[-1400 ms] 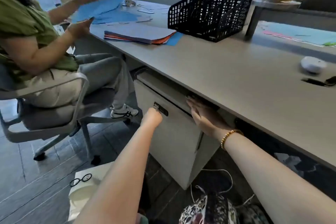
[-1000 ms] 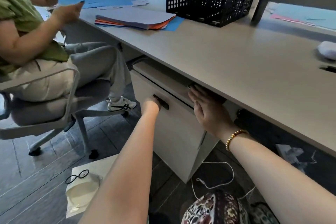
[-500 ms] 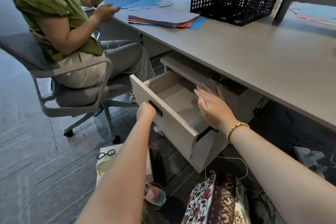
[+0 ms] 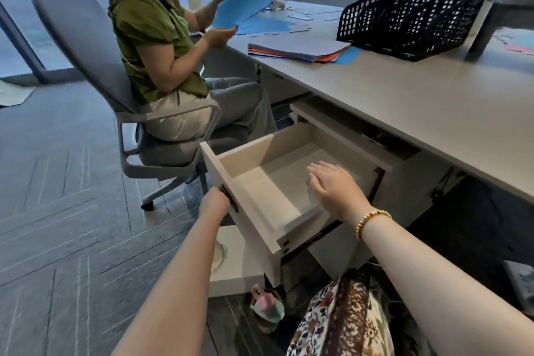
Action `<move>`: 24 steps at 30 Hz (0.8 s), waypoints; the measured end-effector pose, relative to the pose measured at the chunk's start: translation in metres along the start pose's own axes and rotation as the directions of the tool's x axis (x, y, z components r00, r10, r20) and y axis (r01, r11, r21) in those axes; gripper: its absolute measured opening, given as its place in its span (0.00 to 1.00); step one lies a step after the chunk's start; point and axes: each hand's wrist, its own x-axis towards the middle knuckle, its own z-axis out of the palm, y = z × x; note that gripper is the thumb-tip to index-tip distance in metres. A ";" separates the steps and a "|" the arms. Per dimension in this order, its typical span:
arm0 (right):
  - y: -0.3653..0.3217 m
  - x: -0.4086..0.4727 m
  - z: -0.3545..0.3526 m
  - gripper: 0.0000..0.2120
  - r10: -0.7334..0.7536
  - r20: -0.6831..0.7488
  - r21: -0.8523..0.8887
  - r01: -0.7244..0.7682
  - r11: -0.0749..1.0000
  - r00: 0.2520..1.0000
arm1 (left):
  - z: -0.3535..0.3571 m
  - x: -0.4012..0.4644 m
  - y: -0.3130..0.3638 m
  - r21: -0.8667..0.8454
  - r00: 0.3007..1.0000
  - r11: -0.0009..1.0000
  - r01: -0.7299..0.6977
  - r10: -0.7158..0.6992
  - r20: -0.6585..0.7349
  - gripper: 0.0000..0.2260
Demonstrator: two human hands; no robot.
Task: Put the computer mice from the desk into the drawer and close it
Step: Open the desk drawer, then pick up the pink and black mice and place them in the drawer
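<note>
The white drawer under the grey desk stands pulled far out, and its inside is bare. My left hand grips the dark handle on the drawer front. My right hand hovers flat over the drawer's right side, fingers spread, holding nothing. No computer mouse shows in this view.
A person in a green top sits on a grey office chair close to the drawer's left, handling blue paper. A black mesh file rack and a stack of coloured folders rest on the desk. A paper bag lies on the floor below.
The drawer went from closed to pulled far out with my left hand on its handle. My right hand left the drawer's top edge and now hovers over the open drawer. The view swung left.
</note>
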 end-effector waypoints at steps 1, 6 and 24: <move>0.000 -0.003 -0.005 0.20 -0.006 -0.040 0.008 0.007 1.000 0.999 | -0.001 0.002 -0.002 -0.020 0.999 0.999 0.038 -0.038 0.007 0.14; 0.010 -0.011 -0.045 0.15 -0.042 -0.331 -0.047 0.027 0.998 0.943 | -0.027 -0.017 0.025 -0.179 0.981 0.984 0.017 -0.051 -0.186 0.17; 0.187 -0.095 -0.207 0.13 0.268 -0.699 -0.011 -0.384 0.923 0.663 | 0.083 -0.185 0.356 -0.124 0.556 0.542 -0.831 0.814 -0.168 0.14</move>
